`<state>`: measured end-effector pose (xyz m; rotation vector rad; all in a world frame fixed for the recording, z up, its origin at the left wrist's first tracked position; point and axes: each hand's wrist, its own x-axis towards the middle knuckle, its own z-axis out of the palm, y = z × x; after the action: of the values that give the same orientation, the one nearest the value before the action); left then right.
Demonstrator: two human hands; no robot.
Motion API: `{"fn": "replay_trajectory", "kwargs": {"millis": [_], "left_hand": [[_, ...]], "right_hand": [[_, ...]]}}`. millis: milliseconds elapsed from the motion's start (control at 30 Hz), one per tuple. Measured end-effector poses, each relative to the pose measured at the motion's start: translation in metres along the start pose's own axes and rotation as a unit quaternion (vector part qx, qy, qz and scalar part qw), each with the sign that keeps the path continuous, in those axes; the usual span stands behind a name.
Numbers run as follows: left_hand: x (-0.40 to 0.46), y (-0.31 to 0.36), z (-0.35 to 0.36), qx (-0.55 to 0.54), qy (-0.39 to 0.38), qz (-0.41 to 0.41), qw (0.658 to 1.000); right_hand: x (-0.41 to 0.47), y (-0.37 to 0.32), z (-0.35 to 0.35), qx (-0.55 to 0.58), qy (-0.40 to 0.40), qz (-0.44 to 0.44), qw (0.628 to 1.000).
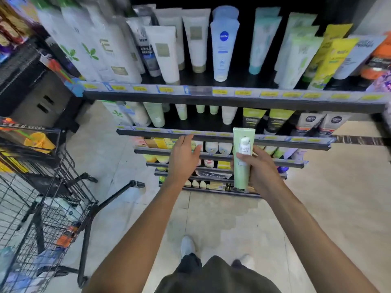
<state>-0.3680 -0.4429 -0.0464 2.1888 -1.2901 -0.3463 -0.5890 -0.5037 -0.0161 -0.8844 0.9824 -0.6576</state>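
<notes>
A pale green tube [243,144] with a white label stands upright, cap end down, in front of the lower shelves. My right hand [261,168] grips it round its lower half, thumb across the front. My left hand [184,159] hovers just to the left of the tube with fingers straight and spread, holding nothing, in front of the third shelf rail.
A black shelf unit [232,98] with several tiers of tubes and bottles fills the view ahead. A black wire shopping cart [53,208] with goods inside stands at my left, its handle [118,193] pointing toward me. Beige tiled floor [328,197] lies below.
</notes>
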Motion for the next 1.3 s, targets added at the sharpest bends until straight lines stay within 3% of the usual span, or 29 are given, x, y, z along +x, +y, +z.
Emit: {"fn": "replay_trajectory", "kwargs": {"millis": [467, 633, 900, 1300], "left_hand": [[0.122, -0.1, 0.019, 0.193, -0.128, 0.086, 0.969], [0.138, -0.125, 0.034, 0.213, -0.091, 0.138, 0.963], [0.14, -0.137, 0.047, 0.206, -0.04, 0.144, 0.967], [0.14, -0.142, 0.051, 0.188, -0.019, 0.157, 0.969]], "right_hand": [[0.133, 0.026, 0.079, -0.035, 0.003, 0.018, 0.999], [0.174, 0.02, 0.094, -0.065, 0.01, -0.038, 0.997], [0.22, 0.007, 0.121, -0.076, 0.038, -0.111, 0.99], [0.25, 0.021, 0.11, -0.22, 0.025, -0.178, 0.959]]}}
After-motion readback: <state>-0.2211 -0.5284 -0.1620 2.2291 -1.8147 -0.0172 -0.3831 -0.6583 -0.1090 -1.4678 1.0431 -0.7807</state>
